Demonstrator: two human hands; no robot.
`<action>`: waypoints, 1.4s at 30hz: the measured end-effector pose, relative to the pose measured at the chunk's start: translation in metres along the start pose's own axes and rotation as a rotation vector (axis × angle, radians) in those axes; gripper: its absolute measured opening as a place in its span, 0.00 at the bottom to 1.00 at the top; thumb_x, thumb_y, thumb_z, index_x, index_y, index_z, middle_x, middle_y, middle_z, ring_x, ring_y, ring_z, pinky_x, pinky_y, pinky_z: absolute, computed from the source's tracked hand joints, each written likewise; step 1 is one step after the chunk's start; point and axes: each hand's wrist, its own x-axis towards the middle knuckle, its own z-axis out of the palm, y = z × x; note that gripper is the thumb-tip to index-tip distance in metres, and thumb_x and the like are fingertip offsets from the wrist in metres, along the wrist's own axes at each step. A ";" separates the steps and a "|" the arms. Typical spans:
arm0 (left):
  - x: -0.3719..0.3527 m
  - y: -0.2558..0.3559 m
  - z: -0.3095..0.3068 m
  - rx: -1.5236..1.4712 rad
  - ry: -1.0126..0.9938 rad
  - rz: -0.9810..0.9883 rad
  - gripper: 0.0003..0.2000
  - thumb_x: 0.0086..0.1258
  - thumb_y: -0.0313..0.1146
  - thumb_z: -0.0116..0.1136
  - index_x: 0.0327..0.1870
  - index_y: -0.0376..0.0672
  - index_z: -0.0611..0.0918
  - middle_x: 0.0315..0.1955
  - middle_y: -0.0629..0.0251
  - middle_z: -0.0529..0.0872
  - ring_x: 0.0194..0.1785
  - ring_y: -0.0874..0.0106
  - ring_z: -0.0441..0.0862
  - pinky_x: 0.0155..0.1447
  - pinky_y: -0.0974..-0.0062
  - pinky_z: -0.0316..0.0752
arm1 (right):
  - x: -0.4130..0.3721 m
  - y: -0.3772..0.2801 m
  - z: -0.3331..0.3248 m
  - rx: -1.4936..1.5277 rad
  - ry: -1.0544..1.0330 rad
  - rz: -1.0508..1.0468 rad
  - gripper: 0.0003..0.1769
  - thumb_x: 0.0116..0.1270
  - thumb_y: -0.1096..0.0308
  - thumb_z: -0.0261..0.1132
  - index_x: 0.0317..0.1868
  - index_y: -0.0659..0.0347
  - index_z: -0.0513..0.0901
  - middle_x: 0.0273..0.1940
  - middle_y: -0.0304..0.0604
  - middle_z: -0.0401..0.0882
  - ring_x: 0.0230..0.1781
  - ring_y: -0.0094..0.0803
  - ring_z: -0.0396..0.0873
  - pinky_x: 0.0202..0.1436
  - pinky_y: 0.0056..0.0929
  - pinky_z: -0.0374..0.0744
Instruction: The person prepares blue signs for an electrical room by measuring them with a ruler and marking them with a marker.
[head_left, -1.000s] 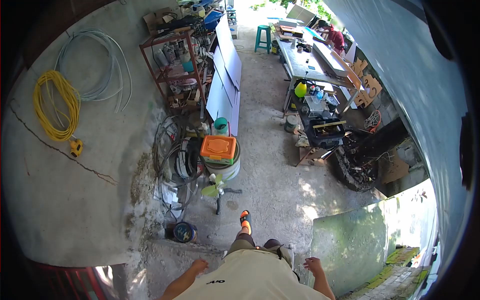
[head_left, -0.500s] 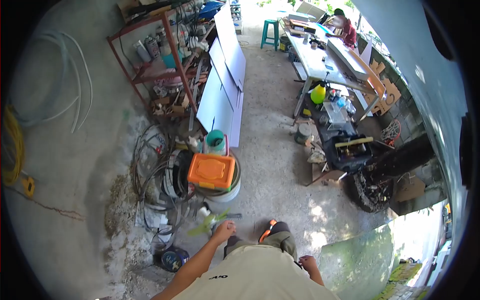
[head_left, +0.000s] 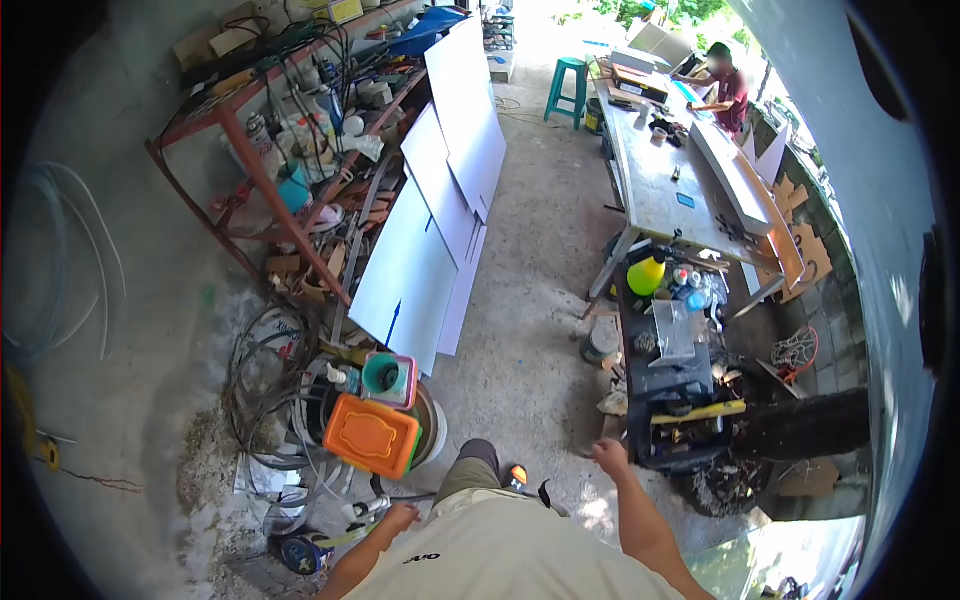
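My left hand [head_left: 402, 516] hangs low beside my left side, fingers loosely curled in, with nothing visible in it. It is nearest to a white and green item [head_left: 366, 510] on the floor, just below the orange-lidded box [head_left: 371, 435]. Out in front on the other side, my right hand [head_left: 610, 456] is raised with its fingers curled and no object showing. The black open case [head_left: 690, 440] with a yellow bar [head_left: 712, 411] across it lies to its right. An orange and dark shoe [head_left: 517, 476] shows below my body.
A red shelf [head_left: 270, 180] full of tools stands left, with white panels [head_left: 405, 270] leaning on it. A long table [head_left: 655, 180], yellow-green sprayer [head_left: 646, 276] and bucket [head_left: 602, 340] are right. One person [head_left: 733, 95] works behind the table; a green stool [head_left: 567, 92] stands near.
The view has moved forward, so the shelf, panels and table look nearer. My right hand has swung forward and up; my left hand has dropped back toward my side.
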 end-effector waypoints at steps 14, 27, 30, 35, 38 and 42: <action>0.263 0.395 -0.067 -0.286 0.013 0.172 0.14 0.76 0.36 0.62 0.56 0.39 0.82 0.37 0.63 0.91 0.30 0.75 0.84 0.33 0.74 0.80 | 0.295 -0.044 -0.027 -0.467 -0.406 0.085 0.20 0.67 0.53 0.67 0.47 0.61 0.91 0.44 0.53 0.91 0.46 0.48 0.90 0.50 0.41 0.86; 0.387 0.780 -0.199 -0.479 0.098 0.347 0.15 0.81 0.42 0.60 0.58 0.43 0.81 0.39 0.67 0.90 0.30 0.79 0.80 0.38 0.77 0.77 | 0.500 -0.123 -0.093 -0.037 -0.074 0.320 0.13 0.70 0.68 0.66 0.47 0.70 0.89 0.35 0.49 0.92 0.35 0.35 0.91 0.38 0.37 0.86; 0.425 0.832 -0.189 -0.527 0.066 0.268 0.14 0.81 0.42 0.59 0.58 0.44 0.81 0.40 0.67 0.90 0.31 0.79 0.81 0.38 0.78 0.78 | 0.583 -0.191 -0.137 -0.054 -0.103 0.272 0.13 0.70 0.68 0.67 0.47 0.69 0.90 0.34 0.48 0.92 0.32 0.34 0.91 0.37 0.36 0.87; 0.454 0.931 -0.206 -0.601 0.156 0.323 0.13 0.82 0.40 0.58 0.58 0.44 0.81 0.42 0.67 0.90 0.33 0.80 0.82 0.39 0.79 0.78 | 0.778 -0.298 -0.212 -0.245 -0.153 0.017 0.13 0.68 0.67 0.65 0.44 0.68 0.90 0.33 0.49 0.91 0.32 0.36 0.91 0.41 0.36 0.87; 0.470 0.989 -0.229 -0.709 0.240 0.365 0.11 0.82 0.36 0.58 0.58 0.43 0.80 0.43 0.66 0.90 0.34 0.81 0.81 0.41 0.80 0.78 | 0.889 -0.439 -0.249 -0.139 -0.136 -0.088 0.14 0.71 0.67 0.63 0.48 0.68 0.88 0.35 0.49 0.91 0.34 0.35 0.90 0.42 0.33 0.86; 0.513 1.082 -0.286 -0.807 0.387 0.511 0.11 0.83 0.33 0.55 0.60 0.42 0.79 0.47 0.63 0.89 0.37 0.80 0.81 0.46 0.79 0.78 | 1.023 -0.586 -0.254 -0.130 -0.050 -0.360 0.13 0.73 0.67 0.63 0.48 0.68 0.87 0.35 0.46 0.91 0.34 0.30 0.88 0.42 0.30 0.85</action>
